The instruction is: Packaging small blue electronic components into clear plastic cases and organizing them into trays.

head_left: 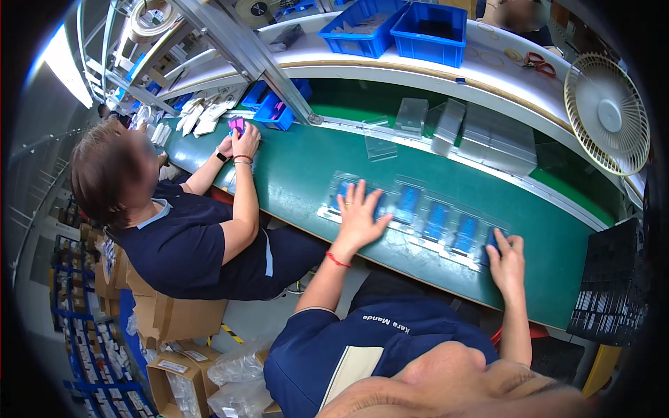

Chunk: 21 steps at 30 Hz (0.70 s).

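A row of clear plastic trays with flat blue rectangular pieces lies on the green bench in front of me. My left hand (360, 217) rests over the left end of the row, fingers spread, partly hiding the blue pieces there. Between my hands, blue pieces (437, 221) sit in their clear trays (410, 182). At the right end my right hand (509, 261) has its fingers bent around a blue flat piece (492, 239), which they partly cover. What the pieces are cannot be made out.
Clear plastic boxes (493, 136) are stacked along the back of the green bench (306, 164). Blue bins (428, 35), red-handled scissors (540, 65) and a fan (608, 115) are on or beside the upper shelf. At left, a co-worker (185, 223) holds a purple piece (237, 125). Black stacked sheets (610, 282) stand at right.
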Tool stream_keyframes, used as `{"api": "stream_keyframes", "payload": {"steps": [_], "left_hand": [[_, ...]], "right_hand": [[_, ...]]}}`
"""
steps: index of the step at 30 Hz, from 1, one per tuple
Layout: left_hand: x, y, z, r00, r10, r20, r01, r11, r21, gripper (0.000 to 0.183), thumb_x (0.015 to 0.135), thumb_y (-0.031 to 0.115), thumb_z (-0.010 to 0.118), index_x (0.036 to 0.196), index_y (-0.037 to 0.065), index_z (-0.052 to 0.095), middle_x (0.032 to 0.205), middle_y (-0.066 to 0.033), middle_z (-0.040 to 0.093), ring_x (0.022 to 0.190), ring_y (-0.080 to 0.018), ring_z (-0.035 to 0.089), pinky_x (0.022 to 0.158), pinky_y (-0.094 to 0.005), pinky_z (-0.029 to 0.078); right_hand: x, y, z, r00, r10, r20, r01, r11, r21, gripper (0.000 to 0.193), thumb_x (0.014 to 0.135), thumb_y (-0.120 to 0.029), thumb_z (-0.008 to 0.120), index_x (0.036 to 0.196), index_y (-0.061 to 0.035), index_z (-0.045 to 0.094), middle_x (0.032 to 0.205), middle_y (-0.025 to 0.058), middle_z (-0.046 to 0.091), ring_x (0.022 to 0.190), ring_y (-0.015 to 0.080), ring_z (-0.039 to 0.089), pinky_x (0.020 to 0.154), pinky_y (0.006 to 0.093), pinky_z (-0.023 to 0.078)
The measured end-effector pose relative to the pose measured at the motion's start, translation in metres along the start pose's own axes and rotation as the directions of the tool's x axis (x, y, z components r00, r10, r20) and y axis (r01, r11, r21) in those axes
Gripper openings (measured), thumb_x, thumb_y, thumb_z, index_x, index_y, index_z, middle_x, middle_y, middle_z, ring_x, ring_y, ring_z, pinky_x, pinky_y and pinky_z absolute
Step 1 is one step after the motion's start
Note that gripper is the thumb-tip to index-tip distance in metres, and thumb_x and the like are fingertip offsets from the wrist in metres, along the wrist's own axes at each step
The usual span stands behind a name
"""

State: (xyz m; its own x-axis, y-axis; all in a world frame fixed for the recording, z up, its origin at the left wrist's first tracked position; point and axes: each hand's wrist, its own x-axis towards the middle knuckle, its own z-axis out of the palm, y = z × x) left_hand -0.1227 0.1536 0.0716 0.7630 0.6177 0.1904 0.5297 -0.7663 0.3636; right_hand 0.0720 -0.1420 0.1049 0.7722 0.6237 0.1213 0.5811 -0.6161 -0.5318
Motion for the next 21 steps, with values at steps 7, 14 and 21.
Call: {"api": "stream_keyframes", "payload": {"steps": [7,14,21], "left_hand": [[0.043,-0.166,-0.044,0.998,-0.001,-0.060,-0.001,1.000,-0.028,0.062,0.069,0.046,0.073,0.123,0.019,0.056,0.141,-0.0210,0.037,0.133,-0.0407,0.029,0.107,-0.0576,0.016],[0.080,-0.282,-0.081,0.976,-0.033,-0.215,0.042,0.999,0.035,0.052,0.071,0.040,0.074,0.112,0.010,0.063,0.129,-0.0270,0.048,0.123,-0.0440,0.040,0.103,-0.0466,0.033],[0.076,-0.120,-0.069,0.890,0.322,-0.322,-0.327,0.944,0.041,0.040,0.073,0.020,0.071,0.108,0.003,0.061,0.125,-0.0228,0.051,0.121,-0.0427,0.043,0.101,-0.0486,0.035]], "right_hand": [[0.049,-0.090,0.086,0.967,-0.204,0.150,0.166,0.959,0.230,0.056,0.078,-0.030,0.069,0.121,0.0036,0.055,0.108,0.0251,0.050,0.097,0.0367,0.053,0.087,0.0389,0.045],[0.070,-0.145,0.145,0.887,-0.365,0.282,0.053,0.687,0.725,0.051,0.079,-0.024,0.072,0.121,0.0001,0.055,0.113,0.0183,0.052,0.086,0.0204,0.062,0.078,0.0316,0.053],[0.064,-0.029,0.010,0.956,-0.252,-0.150,0.290,0.890,0.351,0.034,0.078,-0.016,0.070,0.109,-0.0032,0.062,0.098,0.0158,0.064,0.086,0.0262,0.065,0.076,0.0353,0.053]]}}
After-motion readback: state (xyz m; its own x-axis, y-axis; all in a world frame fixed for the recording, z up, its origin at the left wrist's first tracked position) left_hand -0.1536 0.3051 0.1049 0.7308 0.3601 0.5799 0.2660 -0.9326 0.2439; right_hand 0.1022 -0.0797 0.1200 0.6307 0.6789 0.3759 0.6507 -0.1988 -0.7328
